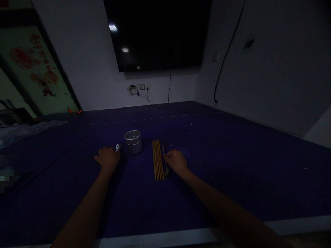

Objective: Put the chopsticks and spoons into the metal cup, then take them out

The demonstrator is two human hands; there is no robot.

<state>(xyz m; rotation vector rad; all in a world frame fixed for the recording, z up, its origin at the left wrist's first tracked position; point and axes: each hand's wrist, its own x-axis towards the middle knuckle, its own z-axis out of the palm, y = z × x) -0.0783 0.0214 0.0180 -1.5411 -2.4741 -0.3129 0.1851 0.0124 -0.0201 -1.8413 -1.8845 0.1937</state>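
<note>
My right hand (pixel 177 161) pinches the thin handle of a metal spoon (pixel 167 172), which lies with its bowl toward me. Along the spoon's left side, several wooden chopsticks (pixel 158 160) lie side by side in a neat row. A silvery, perforated utensil cup (pixel 134 144) stands upright left of the chopsticks. To the left of the cup, my left hand (pixel 108 159) is palm down, its thumb side closed on a pale utensil handle (pixel 117 148) with a hole in its end. The rest of that utensil is hidden under the hand.
The dark blue surface (pixel 232 165) has small white scraps scattered on it and a pale front edge (pixel 160 238). Crumpled clear plastic (pixel 33 129) lies at far left. A television (pixel 160 34) hangs on the wall above sockets (pixel 139 87) and cables.
</note>
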